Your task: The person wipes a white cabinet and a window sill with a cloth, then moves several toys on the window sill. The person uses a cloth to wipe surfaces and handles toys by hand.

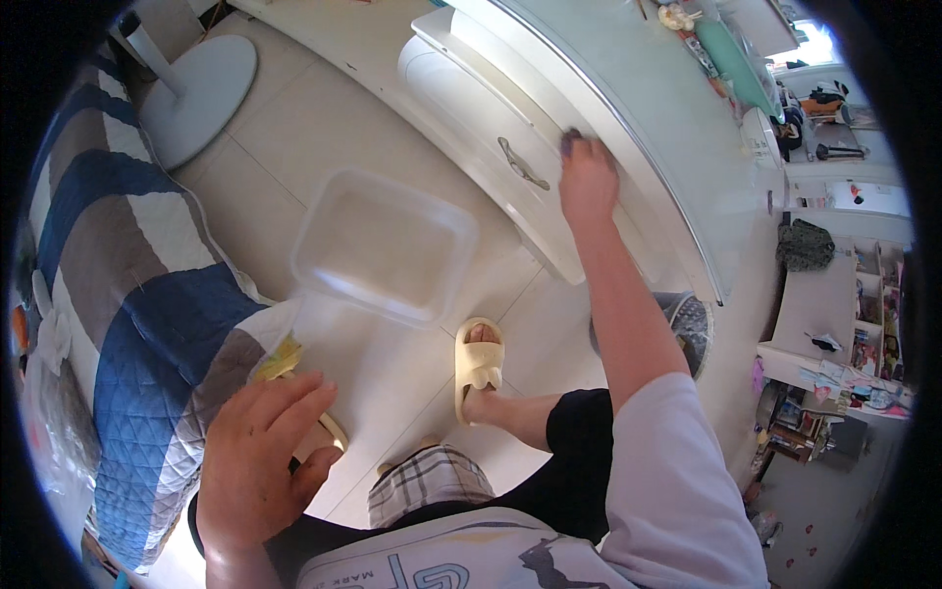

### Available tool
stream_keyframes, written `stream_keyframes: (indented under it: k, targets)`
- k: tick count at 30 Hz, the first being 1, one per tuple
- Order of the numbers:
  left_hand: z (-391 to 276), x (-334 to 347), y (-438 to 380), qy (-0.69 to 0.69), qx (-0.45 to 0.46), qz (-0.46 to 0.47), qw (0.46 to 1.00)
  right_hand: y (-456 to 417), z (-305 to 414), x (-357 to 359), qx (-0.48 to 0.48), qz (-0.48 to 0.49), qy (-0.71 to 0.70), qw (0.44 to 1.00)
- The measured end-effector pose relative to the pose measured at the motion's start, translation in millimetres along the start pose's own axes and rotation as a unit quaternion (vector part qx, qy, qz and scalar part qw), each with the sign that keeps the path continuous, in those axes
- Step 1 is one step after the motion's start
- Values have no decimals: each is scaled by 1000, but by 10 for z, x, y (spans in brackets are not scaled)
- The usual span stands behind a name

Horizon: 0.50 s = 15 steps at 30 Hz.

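My right hand (pixel 591 180), somewhat blurred, reaches over the top edge of a white drawer (pixel 471 110) that stands pulled out. A small dark purple object (pixel 569 140) shows at its fingertips; its kind is unclear. The drawer front bears an ornate metal handle (pixel 522 163). My left hand (pixel 265 456) is lifted near my body with thumb and fingers apart. Just beyond its fingers is a yellow piece (pixel 283 358), perhaps a wrapper; whether they touch is hidden. Ahead of that hand, a translucent plastic box (pixel 383 247) appears over the tiled floor, its outline blurred.
A glass-topped white desk (pixel 655 96) runs above the drawer. A patterned quilt (pixel 169 331) hangs at the left, near a round white stand base (pixel 202 96). A mesh waste bin (pixel 690 335) stands under my right forearm. My slippered foot (pixel 480 368) rests on the floor.
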<state>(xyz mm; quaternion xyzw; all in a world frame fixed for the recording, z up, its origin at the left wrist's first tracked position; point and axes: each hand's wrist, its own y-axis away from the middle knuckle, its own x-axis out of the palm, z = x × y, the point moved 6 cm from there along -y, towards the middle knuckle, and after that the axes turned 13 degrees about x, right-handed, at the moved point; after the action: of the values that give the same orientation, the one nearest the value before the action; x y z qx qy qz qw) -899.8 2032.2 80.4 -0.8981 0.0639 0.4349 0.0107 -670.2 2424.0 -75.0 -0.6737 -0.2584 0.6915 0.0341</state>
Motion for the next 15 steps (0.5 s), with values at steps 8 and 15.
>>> stream_keyframes:
  k: [8, 15]
  targets:
    - [141, 10, -63, 20, -24, 14, 999, -724, 1073, 214, -66, 16, 13, 998]
    - [253, 3, -57, 19, -67, 9, 998, -1331, 2099, 481, -114, -41, -18, 992]
